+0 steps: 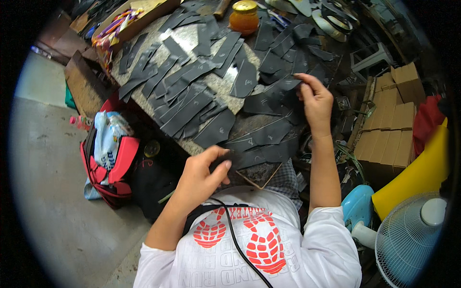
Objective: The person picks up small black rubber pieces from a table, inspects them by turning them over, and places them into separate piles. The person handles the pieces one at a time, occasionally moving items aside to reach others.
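Shirt (206, 264): white with red prints, below our fingers (311, 83).
Left hand (198, 178): curled near black pieces (270, 154); whether its fingers grip, we cannot tell.
Right hand (317, 103): our fingers pinch one piece (272, 98) by its end.
Surface (233, 102): bears more black pieces, beyond our left fingers.

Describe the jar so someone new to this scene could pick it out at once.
Start with the speckled worktable strewn with flat black pieces. Near its far side, beyond the right hand and left of it, stands the jar. Its rounded orange body and yellow lid set it apart from them.
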### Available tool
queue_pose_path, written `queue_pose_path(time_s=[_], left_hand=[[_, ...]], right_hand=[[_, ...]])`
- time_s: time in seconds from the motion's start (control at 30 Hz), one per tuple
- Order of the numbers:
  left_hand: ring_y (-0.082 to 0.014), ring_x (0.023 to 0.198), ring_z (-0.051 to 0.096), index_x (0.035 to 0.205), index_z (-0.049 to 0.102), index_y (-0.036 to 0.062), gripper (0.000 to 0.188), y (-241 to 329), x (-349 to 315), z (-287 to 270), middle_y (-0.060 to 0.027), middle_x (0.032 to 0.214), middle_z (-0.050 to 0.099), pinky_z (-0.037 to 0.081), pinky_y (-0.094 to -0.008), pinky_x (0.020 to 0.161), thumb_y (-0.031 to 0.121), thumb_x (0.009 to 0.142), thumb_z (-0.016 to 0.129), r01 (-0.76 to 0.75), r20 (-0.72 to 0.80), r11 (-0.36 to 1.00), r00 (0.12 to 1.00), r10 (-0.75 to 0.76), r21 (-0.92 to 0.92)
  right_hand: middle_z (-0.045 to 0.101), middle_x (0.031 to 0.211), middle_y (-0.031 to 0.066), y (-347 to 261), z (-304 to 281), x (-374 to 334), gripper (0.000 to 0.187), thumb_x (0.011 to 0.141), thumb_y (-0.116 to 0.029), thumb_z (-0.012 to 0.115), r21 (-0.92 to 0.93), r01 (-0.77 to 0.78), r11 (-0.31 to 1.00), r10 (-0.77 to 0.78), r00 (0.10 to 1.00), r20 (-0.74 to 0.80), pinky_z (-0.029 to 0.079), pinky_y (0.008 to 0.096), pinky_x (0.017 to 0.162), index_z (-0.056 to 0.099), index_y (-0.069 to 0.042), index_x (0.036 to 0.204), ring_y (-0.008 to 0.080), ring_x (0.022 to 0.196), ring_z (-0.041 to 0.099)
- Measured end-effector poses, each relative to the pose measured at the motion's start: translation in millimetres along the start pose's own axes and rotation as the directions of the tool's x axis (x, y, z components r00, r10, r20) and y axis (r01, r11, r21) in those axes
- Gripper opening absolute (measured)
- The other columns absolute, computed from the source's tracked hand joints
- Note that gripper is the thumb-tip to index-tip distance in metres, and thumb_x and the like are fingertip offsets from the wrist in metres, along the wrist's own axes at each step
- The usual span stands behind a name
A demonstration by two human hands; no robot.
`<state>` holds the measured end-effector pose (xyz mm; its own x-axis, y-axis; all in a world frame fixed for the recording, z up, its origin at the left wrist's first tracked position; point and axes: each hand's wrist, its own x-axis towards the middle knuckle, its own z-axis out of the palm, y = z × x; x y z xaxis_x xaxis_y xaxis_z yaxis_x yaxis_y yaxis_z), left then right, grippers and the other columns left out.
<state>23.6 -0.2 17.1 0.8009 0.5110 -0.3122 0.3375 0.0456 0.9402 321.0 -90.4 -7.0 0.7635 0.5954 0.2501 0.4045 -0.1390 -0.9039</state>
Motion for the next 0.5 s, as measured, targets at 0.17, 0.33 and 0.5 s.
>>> queue_pose_path(time_s=[0.17,0.33,0.5], left_hand=[[-0.0185,0.056,0.067,0.123,0.049,-0.0055,0.029,-2,8,-6,-0.0214,0.101,0.07,0.052,-0.0245,0.046,0.007,0.097,0.053,0.125,0.109,0.849,0.991,-0.08,-0.513],[-0.0178,0.061,0.067,0.123,0.05,-0.0043,0.029,1,5,-6,-0.0225,0.107,0.068,0.053,-0.024,0.048,0.007,0.097,0.054,0.067,0.087,0.776,0.996,-0.016,-0.627],[-0.0131,0.063,0.064,0.119,0.052,-0.0002,0.026,8,8,9,-0.0125,0.102,0.066,0.053,-0.0234,0.05,0.006,0.095,0.06,-0.096,-0.077,0.718,0.995,0.06,-0.689]], right_hand=[[0.069,0.108,0.0159,1,-5,-1,0.032,0.092,-0.01,0.058,0.664,-0.2,0.721,0.166,0.979,0.115,0.061,0.0345,0.074,0.062,0.01,0.117,0.0215,0.08,0.071],[0.068,0.093,0.0098,-24,3,-17,0.028,0.084,-0.002,0.07,0.562,-0.24,0.791,0.193,0.971,0.142,0.058,0.0321,0.07,0.065,0.004,0.111,0.0198,0.078,0.069],[0.069,0.093,0.0086,-55,26,-65,0.026,0.082,0.002,0.072,0.52,-0.312,0.795,0.105,0.915,0.389,0.057,0.0291,0.07,0.065,0.003,0.107,0.0166,0.075,0.068]])
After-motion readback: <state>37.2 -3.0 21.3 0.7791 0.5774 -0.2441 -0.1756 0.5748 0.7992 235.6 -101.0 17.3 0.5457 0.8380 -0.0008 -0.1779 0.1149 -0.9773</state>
